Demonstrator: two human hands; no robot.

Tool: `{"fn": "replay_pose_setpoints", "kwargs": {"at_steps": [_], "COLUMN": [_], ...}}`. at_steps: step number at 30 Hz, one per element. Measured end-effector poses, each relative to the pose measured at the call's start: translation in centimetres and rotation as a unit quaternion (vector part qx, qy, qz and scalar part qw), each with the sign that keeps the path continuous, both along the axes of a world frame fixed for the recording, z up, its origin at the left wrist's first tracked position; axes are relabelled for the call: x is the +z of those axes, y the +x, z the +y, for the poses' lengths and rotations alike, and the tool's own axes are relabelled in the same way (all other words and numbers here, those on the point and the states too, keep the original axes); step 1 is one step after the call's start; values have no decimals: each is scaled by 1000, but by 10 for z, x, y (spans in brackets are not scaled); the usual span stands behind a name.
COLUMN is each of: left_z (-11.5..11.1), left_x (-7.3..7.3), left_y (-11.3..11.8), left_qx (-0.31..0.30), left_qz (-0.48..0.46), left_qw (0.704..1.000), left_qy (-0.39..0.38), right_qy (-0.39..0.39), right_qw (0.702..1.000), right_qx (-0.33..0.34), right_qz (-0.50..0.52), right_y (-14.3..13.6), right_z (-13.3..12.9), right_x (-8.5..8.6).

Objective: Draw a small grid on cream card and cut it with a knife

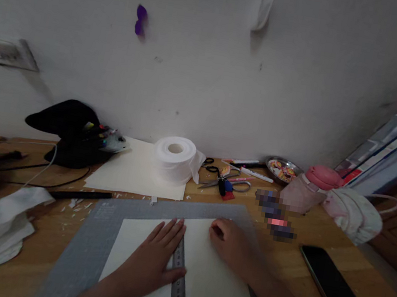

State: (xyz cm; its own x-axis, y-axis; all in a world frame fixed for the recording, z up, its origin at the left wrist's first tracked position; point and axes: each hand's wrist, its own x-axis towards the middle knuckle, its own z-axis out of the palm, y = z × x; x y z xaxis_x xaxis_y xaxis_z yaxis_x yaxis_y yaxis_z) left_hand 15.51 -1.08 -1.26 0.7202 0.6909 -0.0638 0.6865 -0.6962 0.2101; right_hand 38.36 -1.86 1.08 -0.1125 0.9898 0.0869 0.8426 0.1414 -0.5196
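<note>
A metal ruler [179, 287] lies lengthwise on a sheet of white paper [216, 293]. The paper rests on a grey cutting mat [77, 255]. My left hand [153, 257] is spread flat over the paper, its thumb across the ruler and its fingertips by the ruler's far end. To the right of the ruler, my right hand [230, 242] rests on the far part of the paper. Its fingers are curled in, and whatever they may hold is hidden.
Behind the mat stand a toilet paper roll [174, 159] on paper sheets [122, 171], scissors [241, 186], pens [255, 173] and a metal bowl [282, 170]. A pink bottle [306, 189] and a phone [339, 294] are right. Crumpled tissue [2, 227] and a black pouch [71, 132] lie left.
</note>
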Motion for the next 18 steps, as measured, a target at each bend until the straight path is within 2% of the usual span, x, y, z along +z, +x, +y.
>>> {"fn": "replay_pose_setpoints", "kwargs": {"at_steps": [3,6,9,13,18], "left_z": [0,1,1,2,4], "left_x": [-2,-4,-4,-4,-6], "left_y": [0,-1,-3,-4,-4], "left_qx": [3,4,0,-4,-6], "left_qz": [-3,-12,-16,-18,-25], "left_qw": [1000,1000,1000,1000,999], "left_qy": [2,0,-5,-19,-28], "right_qy": [2,-13,-30,-51,-78], "right_qw": [997,964,950,936,924], "right_qx": [-33,-97,-138,-173,-206], "right_qz": [-64,-245,-278,-303,-314], "right_y": [13,39,66,85,86], "right_z": [28,84,143,192,218], "right_x": [18,42,55,49,28]}}
